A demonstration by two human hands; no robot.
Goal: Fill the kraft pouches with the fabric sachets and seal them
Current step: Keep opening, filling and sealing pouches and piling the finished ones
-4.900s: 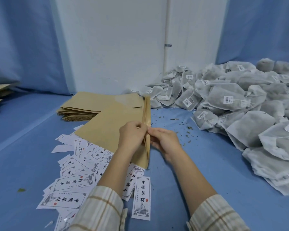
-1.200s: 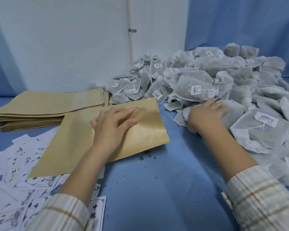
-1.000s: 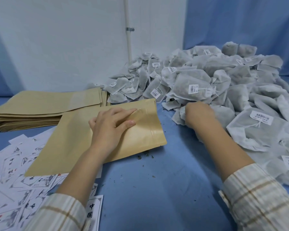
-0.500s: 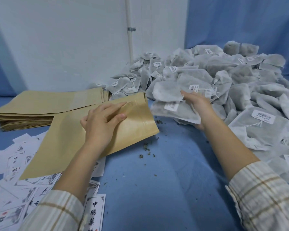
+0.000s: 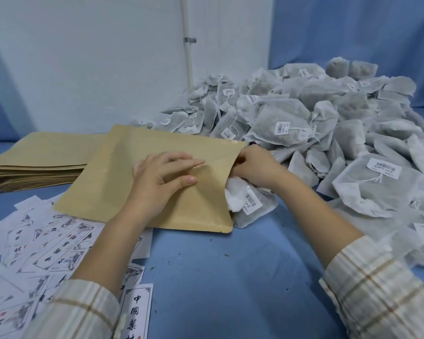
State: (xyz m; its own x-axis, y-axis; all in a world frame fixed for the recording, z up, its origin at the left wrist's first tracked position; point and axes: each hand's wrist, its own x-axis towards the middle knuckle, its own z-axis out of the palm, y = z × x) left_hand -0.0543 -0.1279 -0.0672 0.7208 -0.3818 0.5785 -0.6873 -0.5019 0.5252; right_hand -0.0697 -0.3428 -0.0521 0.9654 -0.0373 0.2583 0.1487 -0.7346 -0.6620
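Lower centre of the frame, the blue bench (image 5: 230, 285) offers bare room between the forearms, bounded at lower left by loose printed labels (image 5: 47, 250). At mid-frame the kraft pouch (image 5: 123, 182) lies flat, judged light, stiff and crease-prone; the left hand (image 5: 162, 177) presses its upper face with fingers slightly spread, lifting the mouth at the right edge, while the right hand (image 5: 255, 167) feeds soft, light fabric sachets (image 5: 247, 204) in, its fingers hidden so their state cannot be told. Beyond, the spare pouch stack (image 5: 34, 162) sits at left and the sachet heap (image 5: 328, 123) crowds the upper right, so any withdrawal is best made toward the viewer.
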